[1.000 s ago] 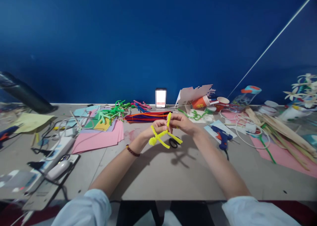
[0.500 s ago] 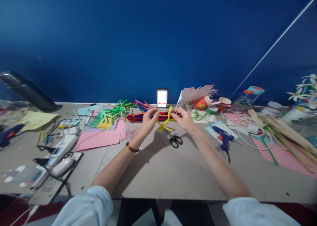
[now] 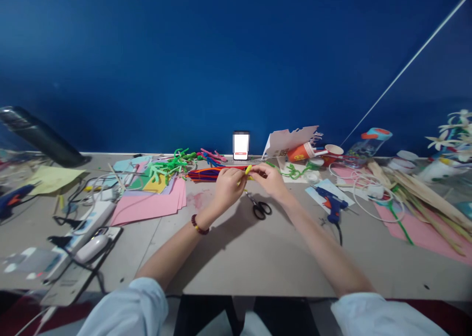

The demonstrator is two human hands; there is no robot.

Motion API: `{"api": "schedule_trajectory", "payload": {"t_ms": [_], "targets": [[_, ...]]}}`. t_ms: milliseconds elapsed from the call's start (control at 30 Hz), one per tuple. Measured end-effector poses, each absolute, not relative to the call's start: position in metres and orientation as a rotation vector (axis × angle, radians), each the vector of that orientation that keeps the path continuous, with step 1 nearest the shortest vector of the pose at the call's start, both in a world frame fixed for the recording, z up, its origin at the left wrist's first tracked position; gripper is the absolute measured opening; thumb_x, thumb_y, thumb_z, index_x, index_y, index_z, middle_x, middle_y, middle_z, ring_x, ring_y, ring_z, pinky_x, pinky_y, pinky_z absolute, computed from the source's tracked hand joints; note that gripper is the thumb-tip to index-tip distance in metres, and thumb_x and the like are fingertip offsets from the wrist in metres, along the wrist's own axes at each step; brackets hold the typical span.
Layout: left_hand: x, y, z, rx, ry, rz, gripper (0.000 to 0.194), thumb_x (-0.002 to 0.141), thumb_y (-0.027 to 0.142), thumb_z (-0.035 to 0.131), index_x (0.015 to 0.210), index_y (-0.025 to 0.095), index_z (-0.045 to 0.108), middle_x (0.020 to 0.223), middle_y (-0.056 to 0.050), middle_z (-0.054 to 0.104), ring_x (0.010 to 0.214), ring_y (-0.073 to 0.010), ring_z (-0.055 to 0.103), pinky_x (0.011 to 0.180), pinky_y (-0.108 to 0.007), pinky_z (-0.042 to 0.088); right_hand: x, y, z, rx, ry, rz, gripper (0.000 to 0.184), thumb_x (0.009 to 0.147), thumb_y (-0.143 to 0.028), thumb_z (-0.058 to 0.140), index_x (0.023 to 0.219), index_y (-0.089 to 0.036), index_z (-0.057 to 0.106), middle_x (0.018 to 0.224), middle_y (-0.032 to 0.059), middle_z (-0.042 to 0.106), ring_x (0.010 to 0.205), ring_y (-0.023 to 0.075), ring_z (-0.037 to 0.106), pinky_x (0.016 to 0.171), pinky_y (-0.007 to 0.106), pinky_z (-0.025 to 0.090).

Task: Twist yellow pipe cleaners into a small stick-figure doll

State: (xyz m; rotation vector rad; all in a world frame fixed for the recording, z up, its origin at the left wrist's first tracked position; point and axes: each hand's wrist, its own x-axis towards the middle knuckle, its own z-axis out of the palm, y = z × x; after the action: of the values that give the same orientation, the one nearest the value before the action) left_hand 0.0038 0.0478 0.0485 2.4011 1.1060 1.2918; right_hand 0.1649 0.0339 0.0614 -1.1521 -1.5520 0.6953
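My left hand is closed round a yellow pipe-cleaner figure, and most of it is hidden behind the fingers. A short yellow end pokes up between the two hands. My right hand pinches that end between thumb and fingertips. Under the hands lie black-handled scissors, their blades pointing away from me. Just behind, a bundle of red, orange and purple pipe cleaners rests on the table.
Pink paper sheets and green pipe cleaners lie to the left. A lit phone stands at the wall. Rightward are a blue glue gun on paper, orange paper cups and a white cable. A power strip sits at left.
The yellow figure dropped lower and turned, and my left hand has closed over it. My hands came apart, then together again. The scissors show more fully now.
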Motion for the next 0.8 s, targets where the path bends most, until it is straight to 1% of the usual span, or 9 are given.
{"api": "schedule_trajectory", "payload": {"t_ms": [67,133,200,233,300,367,433,567,800], "targets": [[0.004,0.047,0.05,2.399,1.072,1.261,0.018,0.087,0.021,0.049,0.078,0.019,0.064,0.08,-0.007,0.069,0.081,-0.0212,0.062,0.096,-0.043,0.036,0.169,0.034,0.064,-1.143,-1.578,0.71,0.014,0.076,-0.029,0.064,0.083,-0.02,0.073,0.09,0.0058,0.068,0.084,0.0183,0.062,0.078,0.033,0.05],[0.004,0.046,0.052,2.391,1.007,1.252,0.019,0.087,0.019,0.046,0.079,0.02,0.063,0.089,-0.006,0.07,0.094,-0.0221,0.062,0.109,-0.049,0.025,0.175,0.035,0.067,-1.13,-1.6,0.749,0.015,0.077,-0.029,0.066,0.086,-0.021,0.074,0.092,0.0063,0.068,0.086,0.0188,0.063,0.079,0.035,0.052],[0.006,0.046,0.053,2.324,0.936,1.247,0.019,0.088,0.02,0.046,0.078,0.02,0.062,0.095,-0.006,0.07,0.104,-0.0226,0.06,0.115,-0.051,0.015,0.179,0.035,0.07,-1.098,-1.601,0.824,0.017,0.077,-0.033,0.068,0.088,-0.022,0.074,0.094,0.006,0.067,0.085,0.0187,0.064,0.079,0.035,0.053],[0.006,0.046,0.054,2.263,0.892,1.233,0.019,0.088,0.022,0.047,0.078,0.021,0.062,0.096,-0.005,0.07,0.105,-0.0224,0.06,0.116,-0.05,0.015,0.181,0.034,0.072,-1.076,-1.597,0.869,0.018,0.077,-0.035,0.069,0.088,-0.022,0.074,0.094,0.0056,0.067,0.083,0.0183,0.064,0.078,0.035,0.054],[0.008,0.047,0.055,2.075,0.783,1.175,0.021,0.089,0.031,0.049,0.077,0.02,0.062,0.091,-0.005,0.069,0.097,-0.0214,0.061,0.112,-0.048,0.026,0.183,0.033,0.077,-1.027,-1.605,0.948,0.021,0.077,-0.039,0.07,0.084,-0.02,0.074,0.089,0.0047,0.066,0.078,0.017,0.064,0.075,0.034,0.054],[0.009,0.047,0.056,1.837,0.654,1.066,0.026,0.087,0.04,0.052,0.076,0.019,0.063,0.087,-0.006,0.068,0.089,-0.0206,0.062,0.101,-0.042,0.041,0.184,0.032,0.081,-0.971,-1.62,1.027,0.025,0.077,-0.042,0.07,0.079,-0.018,0.073,0.083,0.004,0.065,0.068,0.0147,0.063,0.07,0.032,0.053],[0.009,0.046,0.057,1.609,0.53,0.95,0.029,0.084,0.045,0.057,0.074,0.018,0.063,0.083,-0.007,0.068,0.086,-0.021,0.063,0.088,-0.037,0.049,0.185,0.031,0.084,-0.909,-1.607,1.133,0.028,0.075,-0.044,0.072,0.081,-0.016,0.072,0.076,0.0029,0.066,0.058,0.0127,0.06,0.062,0.03,0.051],[0.01,0.042,0.06,1.309,0.39,0.805,0.033,0.076,0.049,0.068,0.069,0.018,0.061,0.079,-0.009,0.068,0.086,-0.0235,0.065,0.081,-0.035,0.051,0.185,0.028,0.085,-0.828,-1.559,1.346,0.029,0.076,-0.042,0.073,0.086,-0.015,0.068,0.068,0.0028,0.07,0.05,0.0114,0.061,0.052,0.025,0.045],[0.011,0.036,0.06,1.158,0.299,0.698,0.042,0.067,0.055,0.075,0.061,0.017,0.058,0.071,-0.01,0.065,0.077,-0.0252,0.066,0.088,-0.044,0.051,0.181,0.02,0.085,-0.771,-1.507,1.513,0.028,0.079,-0.043,0.07,0.08,-0.016,0.063,0.071,0.0049,0.072,0.051,0.0131,0.064,0.047,0.024,0.046]]}}
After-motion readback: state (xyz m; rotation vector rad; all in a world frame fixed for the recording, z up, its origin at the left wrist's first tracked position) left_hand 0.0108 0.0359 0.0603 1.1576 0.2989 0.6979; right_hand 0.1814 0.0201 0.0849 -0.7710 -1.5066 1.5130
